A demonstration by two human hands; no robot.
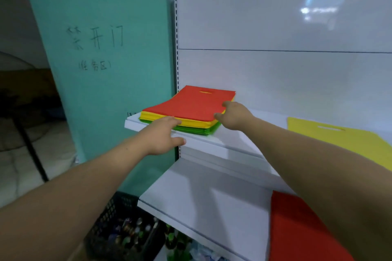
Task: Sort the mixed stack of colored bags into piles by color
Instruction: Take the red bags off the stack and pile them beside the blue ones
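2 hands are reaching for the mixed stack [197, 121] at the left end of the upper shelf [222, 142].

The stack is lying flat, red layers on top, yellow under them, green at the bottom; the top red bag [195, 104] is showing its handle slot at the far edge. The left hand [163, 135] is resting straight fingers on the stack's near edge, thumb on the shelf lip, gripping nothing. The right hand [235, 116] is touching the red bag's near right corner with thumb and forefinger spread; I cannot tell whether they are pinching it. 1 yellow bag [339, 137] is lying further right on this shelf, and 1 lower red bag [301, 229] on the lower shelf [201, 193]. The bags are looking thin, light and floppy, probably clinging together, so peeling 1 corner while pinning the rest seems the safest hold.
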